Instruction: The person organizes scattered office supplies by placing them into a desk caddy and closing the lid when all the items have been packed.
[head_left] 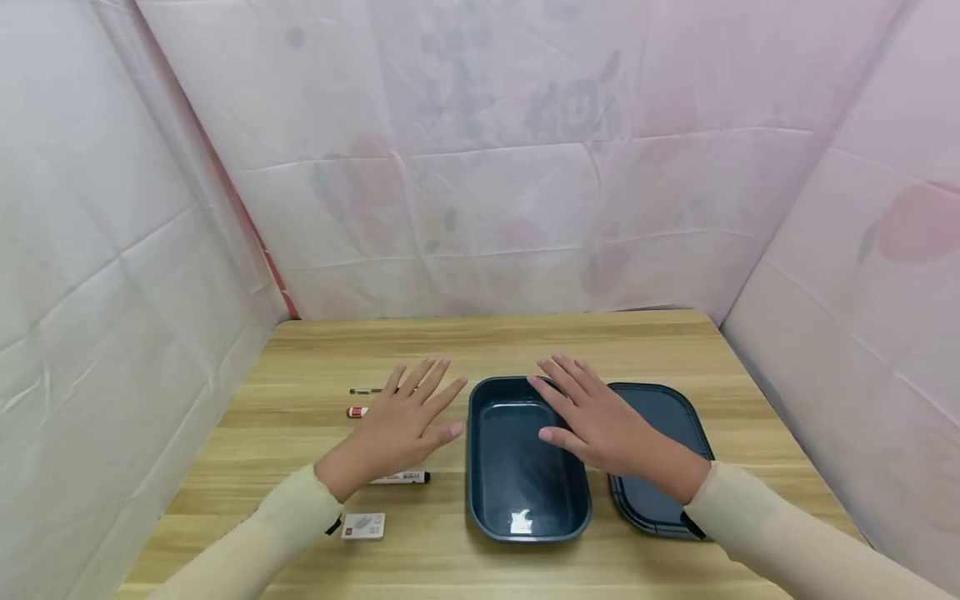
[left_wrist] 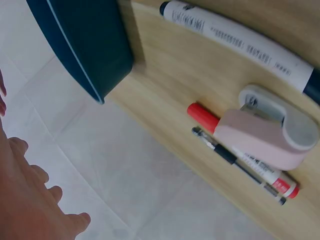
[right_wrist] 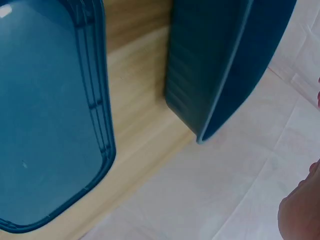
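Note:
My left hand (head_left: 401,425) hovers with fingers spread over the left part of the table, holding nothing. Beneath it, the left wrist view shows a red-capped marker (left_wrist: 202,116), a slim black-and-clear pen (left_wrist: 225,153) and a rounded pink-and-white plastic item (left_wrist: 255,132) overlapping the red marker. A thicker white marker with black ends (left_wrist: 240,40) lies apart from these. My right hand (head_left: 603,425), also spread and holding nothing, is above the right side of a dark blue rectangular box (head_left: 528,475). Its flat matching lid (head_left: 667,408) lies to the right, partly hidden by that hand and wrist.
A small white printed packet (head_left: 363,526) lies near the left sleeve. The wooden table (head_left: 487,342) ends at a pale cloth wall (head_left: 510,200) at the back, with similar cloth hanging on the left and right.

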